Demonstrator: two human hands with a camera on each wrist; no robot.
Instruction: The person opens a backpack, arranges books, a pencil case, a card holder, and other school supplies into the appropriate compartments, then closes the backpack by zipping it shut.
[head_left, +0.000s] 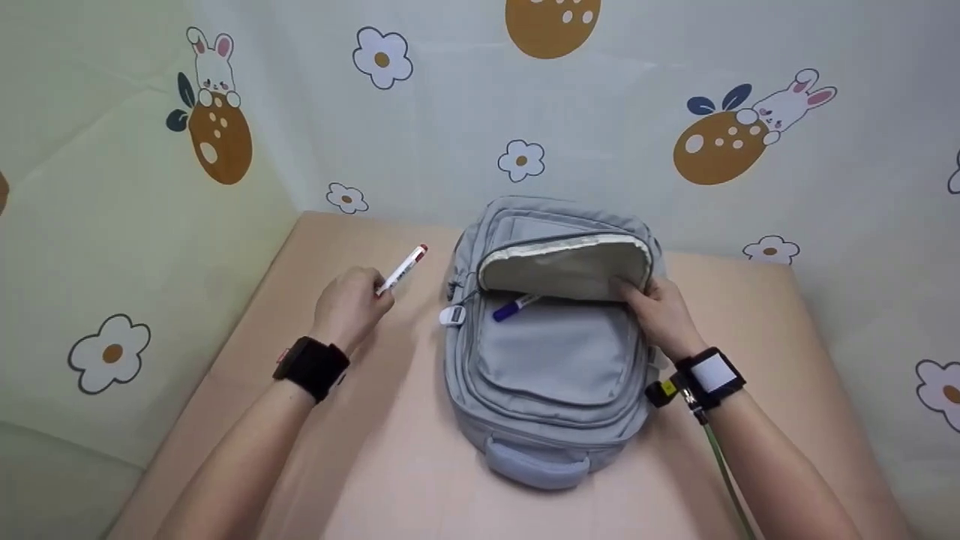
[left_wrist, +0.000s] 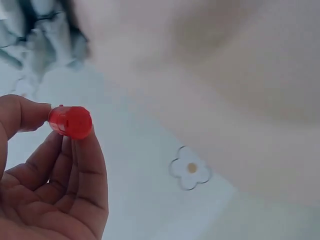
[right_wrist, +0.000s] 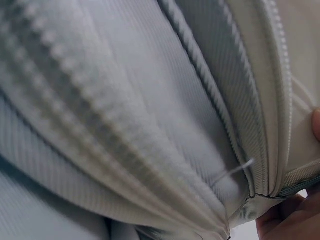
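Observation:
A grey backpack [head_left: 559, 352] lies on its back with its front pocket unzipped and the pocket flap [head_left: 566, 268] folded outward, pale lining showing. At the flap's right edge my right hand [head_left: 666, 319] grips the fabric between thumb and fingers; in the right wrist view only a few fingers [right_wrist: 287, 220] show beside the zipper teeth. Left of the bag, my left hand [head_left: 350, 306] pinches a white marker [head_left: 403, 268] with red ends, tilted up and right. Its red end [left_wrist: 72, 122] faces the left wrist camera. A purple-capped marker [head_left: 516, 307] pokes out under the flap.
A white tag [head_left: 453, 316] hangs at the bag's left side, and a carry handle [head_left: 538, 465] is at its near end. The tan table [head_left: 375, 450] meets a printed curtain [head_left: 450, 112] behind. A green cable [head_left: 724, 465] runs from my right wrist.

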